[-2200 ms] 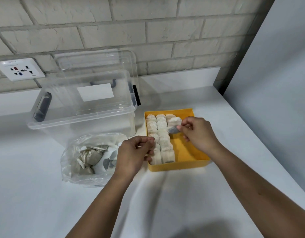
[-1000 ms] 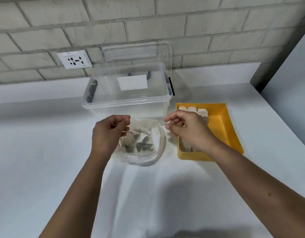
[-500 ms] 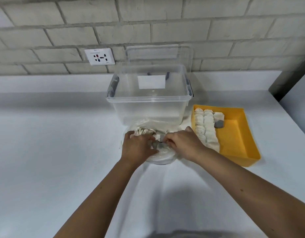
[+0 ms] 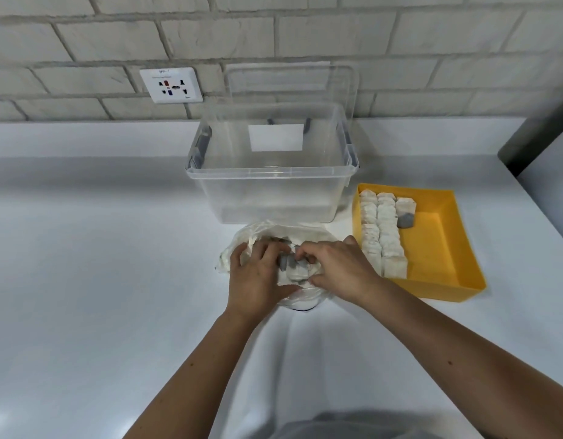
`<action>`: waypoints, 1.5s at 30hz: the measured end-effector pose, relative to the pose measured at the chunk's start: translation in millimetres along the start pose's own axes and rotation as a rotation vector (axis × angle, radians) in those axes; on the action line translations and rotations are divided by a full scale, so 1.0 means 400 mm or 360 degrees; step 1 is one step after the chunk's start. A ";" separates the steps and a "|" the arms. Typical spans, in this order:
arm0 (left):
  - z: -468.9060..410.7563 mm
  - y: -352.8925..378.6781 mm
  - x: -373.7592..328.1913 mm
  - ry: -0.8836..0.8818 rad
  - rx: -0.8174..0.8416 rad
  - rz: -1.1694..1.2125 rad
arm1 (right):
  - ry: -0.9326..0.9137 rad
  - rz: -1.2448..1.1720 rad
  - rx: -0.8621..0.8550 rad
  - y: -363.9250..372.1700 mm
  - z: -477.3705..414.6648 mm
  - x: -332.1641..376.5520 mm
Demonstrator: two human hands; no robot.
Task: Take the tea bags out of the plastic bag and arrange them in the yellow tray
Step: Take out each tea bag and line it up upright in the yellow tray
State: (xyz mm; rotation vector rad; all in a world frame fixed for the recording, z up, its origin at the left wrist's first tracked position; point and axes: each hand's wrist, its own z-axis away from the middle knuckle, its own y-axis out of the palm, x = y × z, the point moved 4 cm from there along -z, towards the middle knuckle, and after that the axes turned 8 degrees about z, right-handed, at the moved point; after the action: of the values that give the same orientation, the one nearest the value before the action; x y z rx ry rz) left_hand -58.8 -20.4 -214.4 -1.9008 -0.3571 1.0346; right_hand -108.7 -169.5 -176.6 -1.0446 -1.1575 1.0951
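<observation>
The clear plastic bag (image 4: 274, 231) lies on the white counter just in front of the clear bin, with several tea bags (image 4: 293, 268) bunched in its mouth. My left hand (image 4: 258, 275) grips the bag's left side, fingers over it and thumb beneath. My right hand (image 4: 340, 270) reaches into the mouth from the right and pinches a tea bag between curled fingers and thumb. To the right stands the yellow tray (image 4: 444, 248). Two full rows of tea bags (image 4: 381, 236) line its left side, and one more with a grey tag (image 4: 405, 217) starts a third row.
A clear, lidless storage bin (image 4: 270, 172) stands right behind the bag, its lid leaning on the brick wall. A wall socket (image 4: 171, 85) is at the back left. White counter stretches to the left and in front; a grey panel edges it at the right.
My right hand left the tray, where it set down the grey-tagged tea bag, and went into the plastic bag. My left hand took hold of the bag. The view swung left.
</observation>
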 end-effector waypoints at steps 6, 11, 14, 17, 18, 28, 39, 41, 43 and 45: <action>-0.005 0.002 -0.003 0.0075 -0.0100 0.0047 | 0.0035 -0.0099 -0.0007 0.007 -0.001 -0.015; -0.011 -0.019 -0.005 0.0080 -0.0213 0.0058 | 0.0074 -0.0180 -0.0053 0.005 0.004 -0.021; -0.015 -0.077 -0.009 -0.0078 -0.0374 0.0203 | 0.0104 -0.0245 -0.0166 0.005 0.004 -0.026; -0.015 -0.135 -0.011 -0.0436 -0.0436 0.0627 | 0.0117 -0.0233 -0.0194 0.003 0.004 -0.029; -0.014 -0.145 -0.014 -0.0557 -0.0405 0.0770 | 0.0115 -0.0187 -0.0166 0.003 0.002 -0.026; -0.010 -0.148 -0.025 -0.1167 -0.0306 0.1899 | 0.0127 0.0308 -0.0177 0.000 -0.019 0.014; 0.015 -0.141 -0.029 -0.1273 -0.0179 0.1762 | 0.0036 0.0334 -0.0200 -0.041 -0.025 0.034; 0.017 -0.139 -0.029 -0.1265 -0.0185 0.1715 | 0.0062 0.0425 -0.0141 -0.027 -0.036 0.040; 0.020 -0.138 -0.026 -0.1268 -0.0179 0.1677 | 0.0063 0.0437 -0.0130 -0.026 -0.041 0.044; 0.021 -0.140 -0.021 -0.1288 -0.0186 0.1672 | 0.0048 0.0413 -0.0117 -0.031 -0.039 0.042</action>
State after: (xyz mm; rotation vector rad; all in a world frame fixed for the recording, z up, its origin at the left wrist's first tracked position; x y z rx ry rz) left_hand -61.6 9.7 -165.8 -1.6487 0.2047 2.5276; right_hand -91.0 -155.7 -163.5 -1.2911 -1.0647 1.2413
